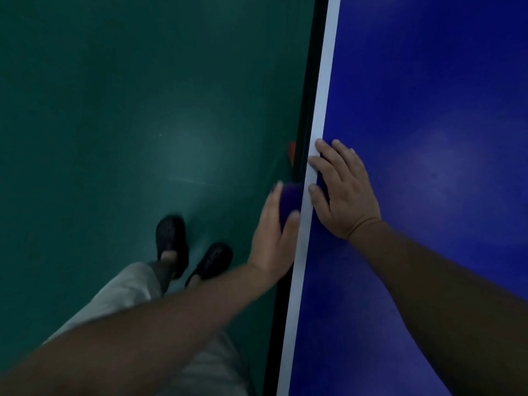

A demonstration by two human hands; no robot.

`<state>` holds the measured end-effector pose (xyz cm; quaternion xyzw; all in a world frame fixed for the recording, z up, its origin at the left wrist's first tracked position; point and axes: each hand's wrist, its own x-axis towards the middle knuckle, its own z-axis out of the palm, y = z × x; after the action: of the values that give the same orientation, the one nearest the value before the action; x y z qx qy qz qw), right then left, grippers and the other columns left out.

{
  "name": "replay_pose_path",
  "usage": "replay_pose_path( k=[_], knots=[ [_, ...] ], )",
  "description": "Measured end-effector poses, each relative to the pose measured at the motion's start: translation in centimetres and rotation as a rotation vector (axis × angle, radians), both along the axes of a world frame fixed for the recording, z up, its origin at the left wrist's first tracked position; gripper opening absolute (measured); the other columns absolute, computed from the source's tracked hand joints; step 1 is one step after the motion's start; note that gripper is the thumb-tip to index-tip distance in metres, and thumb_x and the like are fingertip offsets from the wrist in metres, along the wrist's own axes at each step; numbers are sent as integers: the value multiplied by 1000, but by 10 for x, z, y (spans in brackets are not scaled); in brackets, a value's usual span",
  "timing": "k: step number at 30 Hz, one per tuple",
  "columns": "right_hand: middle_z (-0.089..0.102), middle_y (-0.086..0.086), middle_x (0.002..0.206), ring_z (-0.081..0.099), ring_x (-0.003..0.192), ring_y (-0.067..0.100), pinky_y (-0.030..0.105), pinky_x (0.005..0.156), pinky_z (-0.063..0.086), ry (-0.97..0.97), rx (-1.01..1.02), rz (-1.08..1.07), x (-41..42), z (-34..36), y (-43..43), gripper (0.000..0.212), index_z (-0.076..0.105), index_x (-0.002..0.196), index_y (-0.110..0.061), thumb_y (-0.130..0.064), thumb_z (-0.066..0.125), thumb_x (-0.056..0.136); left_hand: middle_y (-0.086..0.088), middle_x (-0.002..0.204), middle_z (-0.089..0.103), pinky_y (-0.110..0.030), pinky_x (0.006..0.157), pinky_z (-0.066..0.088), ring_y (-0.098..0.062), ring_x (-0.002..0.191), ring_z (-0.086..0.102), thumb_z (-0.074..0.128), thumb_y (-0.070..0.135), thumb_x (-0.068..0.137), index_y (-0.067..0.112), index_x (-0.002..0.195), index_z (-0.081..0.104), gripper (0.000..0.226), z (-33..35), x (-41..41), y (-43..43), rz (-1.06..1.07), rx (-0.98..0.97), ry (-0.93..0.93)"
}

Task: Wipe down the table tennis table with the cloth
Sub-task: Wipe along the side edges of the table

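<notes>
The blue table tennis table [428, 95] fills the right side, with a white line [323, 110] along its left edge. My left hand [274, 232] grips a bunched purple cloth [290, 200] against the table's dark side edge, just off the top. My right hand [343, 192] lies flat on the table top beside the white line, fingers spread and straight, with a dark patch showing under the fingers that I cannot identify.
A green floor [128, 124] lies to the left of the table. My two feet in dark shoes [194, 252] and light trousers [123, 295] stand close to the table edge. A small orange object [292, 151] sits under the table's edge.
</notes>
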<state>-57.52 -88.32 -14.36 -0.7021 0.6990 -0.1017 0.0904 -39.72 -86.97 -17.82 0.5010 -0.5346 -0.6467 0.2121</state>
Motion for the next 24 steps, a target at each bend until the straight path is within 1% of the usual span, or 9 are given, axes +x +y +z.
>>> replay_pose_path(
  k=[4, 7, 11, 14, 16, 18, 20, 22, 24],
  knots=[
    [36, 7, 160, 26, 151, 28, 50, 124, 19, 0, 5, -8, -1, -1, 0, 51, 46, 146, -12, -33, 46, 100, 4, 162, 30, -37, 121, 29, -7, 147, 28, 33, 51, 98, 23, 159, 20, 68, 4, -51, -88, 50, -90, -45],
    [35, 7, 161, 25, 152, 27, 51, 123, 20, -7, 32, -19, 1, 2, -3, 51, 46, 146, -11, -34, 46, 101, 3, 163, 28, -36, 120, 28, -8, 149, 25, 36, 48, 103, 21, 159, 17, 65, 4, -34, -69, -27, -149, -25],
    [38, 8, 159, 28, 151, 28, 51, 123, 22, -42, 71, -27, 4, 9, -4, 50, 50, 142, -8, -33, 47, 99, 7, 165, 21, -40, 124, 22, -3, 151, 17, 41, 52, 103, 22, 160, 14, 70, 2, 10, -7, -131, -56, 56],
    [45, 8, 154, 39, 143, 27, 47, 119, 29, -92, 102, -10, -6, 21, -15, 50, 49, 142, -6, -32, 48, 99, 6, 166, 16, -42, 124, 22, -4, 152, 14, 35, 62, 100, 28, 159, 9, 73, 2, 5, -17, -152, 27, 48],
    [48, 13, 150, 45, 137, 29, 48, 116, 34, -42, 80, 27, -23, 27, -39, 50, 49, 142, -4, -31, 47, 101, 6, 167, 13, -40, 125, 20, -4, 152, 12, 34, 59, 101, 31, 159, 6, 71, 4, -12, -50, -164, 9, 43],
    [40, 15, 156, 35, 145, 32, 50, 122, 26, 63, 80, -2, -43, 29, -74, 53, 45, 147, -3, -32, 45, 103, 5, 167, 12, -38, 124, 18, -7, 152, 11, 35, 55, 103, 27, 160, 5, 70, 3, -36, -95, -155, -37, 36],
    [28, 13, 163, 21, 152, 32, 50, 125, 16, 138, 95, -58, -59, 27, -114, 57, 40, 151, -4, -36, 40, 105, 0, 168, 11, -43, 124, 18, -13, 153, 10, 36, 52, 104, 23, 160, 4, 71, 5, -61, -143, -141, -70, 27],
    [22, 11, 166, 14, 154, 31, 47, 127, 9, 161, 121, -98, -67, 21, -148, 59, 35, 154, -4, -38, 35, 105, -2, 167, 13, -45, 123, 22, -14, 153, 13, 37, 49, 105, 21, 160, 4, 71, 7, -78, -173, -130, -100, 17],
    [19, 10, 167, 11, 155, 30, 44, 127, 5, 152, 140, -112, -69, 13, -166, 60, 30, 156, -5, -38, 31, 105, 6, 166, 16, -35, 118, 27, -6, 150, 18, 37, 53, 104, 26, 160, 5, 70, 7, -78, -175, -123, -109, 1]
  ],
)
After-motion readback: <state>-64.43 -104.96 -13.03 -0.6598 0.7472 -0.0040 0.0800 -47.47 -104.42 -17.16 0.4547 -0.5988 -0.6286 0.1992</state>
